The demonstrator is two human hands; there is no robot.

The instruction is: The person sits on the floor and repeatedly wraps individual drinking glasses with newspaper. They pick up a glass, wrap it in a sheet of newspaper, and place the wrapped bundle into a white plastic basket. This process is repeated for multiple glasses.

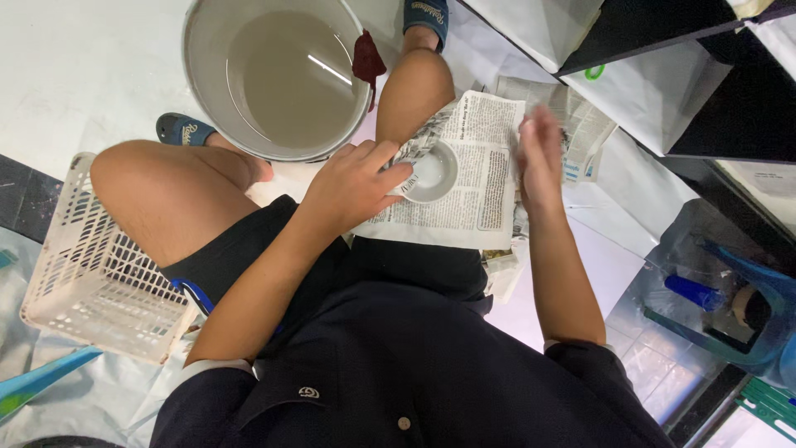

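newspaper [477, 178] on lap, bucket [278, 79] w/ water on white floor [75, 66].

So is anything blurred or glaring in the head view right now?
Head view: the right hand is smeared by motion blur over the newspaper; the left hand and small white bowl are sharp; a bright streak of glare lies on the water in the bucket.

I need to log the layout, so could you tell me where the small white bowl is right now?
In the head view the small white bowl sits centre frame on the newspaper sheet over the person's lap, gripped by the left hand, just below the grey bucket.
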